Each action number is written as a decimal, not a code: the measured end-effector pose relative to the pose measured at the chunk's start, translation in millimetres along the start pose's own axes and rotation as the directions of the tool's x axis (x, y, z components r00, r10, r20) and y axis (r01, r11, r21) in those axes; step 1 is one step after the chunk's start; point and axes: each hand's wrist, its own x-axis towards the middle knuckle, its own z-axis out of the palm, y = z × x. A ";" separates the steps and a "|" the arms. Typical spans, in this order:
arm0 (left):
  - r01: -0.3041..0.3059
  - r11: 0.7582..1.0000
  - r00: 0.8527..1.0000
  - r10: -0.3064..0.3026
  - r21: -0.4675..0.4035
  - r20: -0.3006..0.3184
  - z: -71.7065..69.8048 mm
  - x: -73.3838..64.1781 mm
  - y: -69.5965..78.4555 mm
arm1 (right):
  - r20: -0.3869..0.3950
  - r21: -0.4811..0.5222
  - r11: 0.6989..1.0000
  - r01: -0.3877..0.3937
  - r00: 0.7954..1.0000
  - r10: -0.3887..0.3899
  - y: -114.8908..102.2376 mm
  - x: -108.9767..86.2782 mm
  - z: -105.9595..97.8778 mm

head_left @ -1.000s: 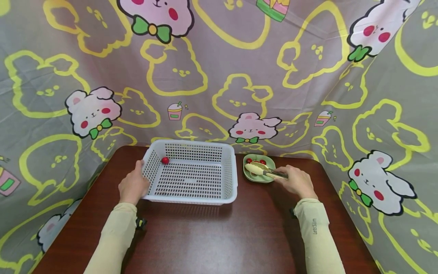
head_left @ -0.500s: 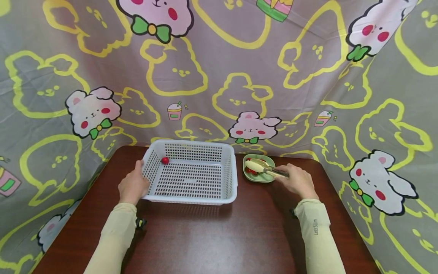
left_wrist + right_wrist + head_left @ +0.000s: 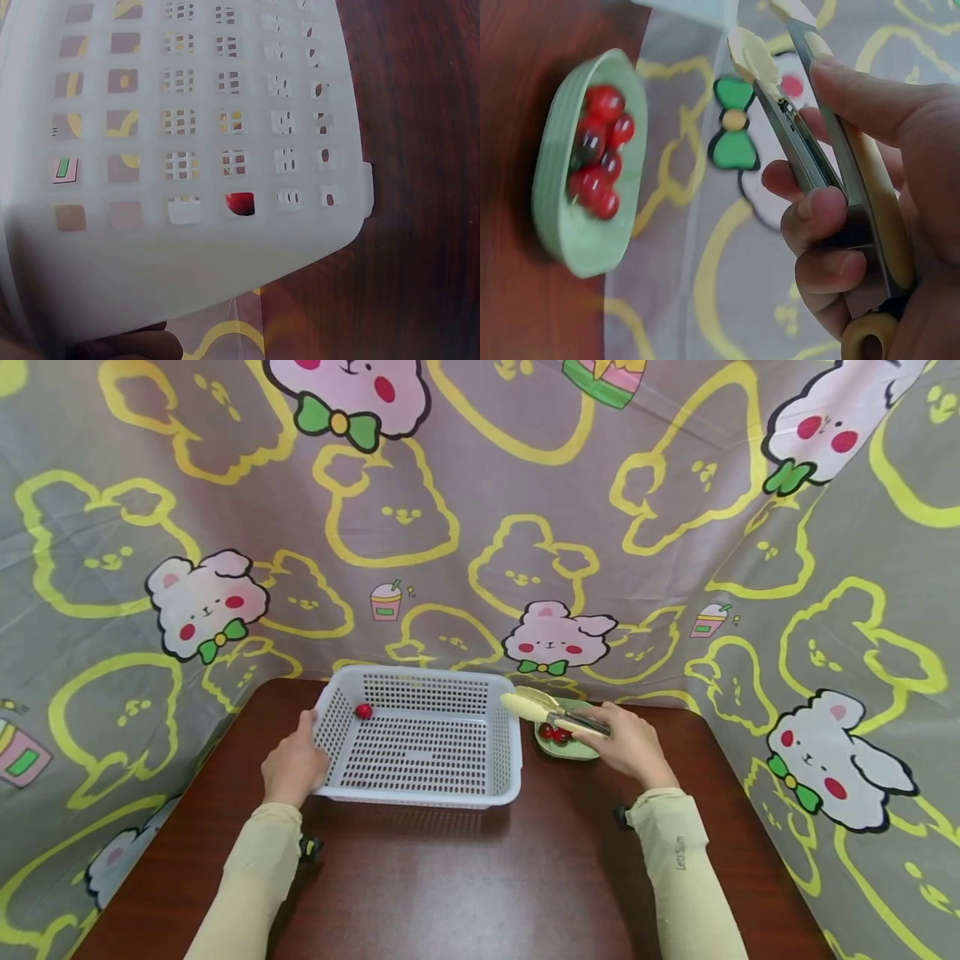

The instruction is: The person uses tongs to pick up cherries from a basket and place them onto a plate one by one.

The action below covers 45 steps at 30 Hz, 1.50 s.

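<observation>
My left hand (image 3: 295,764) grips the left rim of a white perforated plastic basket (image 3: 420,800). One red cherry (image 3: 363,711) lies in its back left corner; a bit of it shows red through a hole in the left wrist view. My right hand (image 3: 628,742) holds kitchen tongs (image 3: 558,717) with cream tips, raised and pointing left. In the head view the tips overlap the basket's right rim. I cannot tell whether anything is between them. Beneath the tongs stands a pale green dish (image 3: 551,180) with several red and dark cherries (image 3: 592,184).
The basket and dish stand side by side towards the back of a dark brown wooden table (image 3: 465,885). A patterned cloth (image 3: 450,510) hangs behind the table and along both sides.
My right hand has lifted the tongs from over the dish and moved them left to the basket's right rim. More cherries in the dish are now uncovered. My left hand stays on the basket.
</observation>
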 end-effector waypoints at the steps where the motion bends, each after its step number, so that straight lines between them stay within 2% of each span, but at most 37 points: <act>1: -0.001 1.000 1.000 0.001 0.000 -0.001 0.0 0.4 -0.2 | 0.003 0.005 1.000 0.009 1.000 -0.009 -5.7 2.3 0.5; 14: -0.006 1.000 1.000 0.006 -0.001 -0.017 -1.2 -0.5 4.2 | 0.055 -0.027 0.986 0.164 0.985 -0.163 -81.3 48.5 18.9; 23: 0.009 1.000 1.000 -0.009 0.005 -0.015 -3.0 -0.2 6.3 | 0.147 -0.062 0.980 0.191 0.973 -0.180 -127.1 78.5 41.3; 33: 0.003 1.000 1.000 -0.003 0.000 -0.017 -2.2 -0.8 7.3 | 0.218 -0.137 0.966 0.221 0.958 -0.188 -164.6 105.8 70.6; 39: 0.017 1.000 1.000 -0.017 -0.004 -0.022 -1.5 -3.5 6.6 | 0.265 -0.158 0.967 0.198 0.952 -0.152 -183.2 115.8 88.2; 45: 0.024 1.000 1.000 -0.024 -0.008 -0.008 -0.1 -4.4 5.9 | 0.302 -0.152 0.970 0.188 0.944 -0.135 -197.0 119.8 96.5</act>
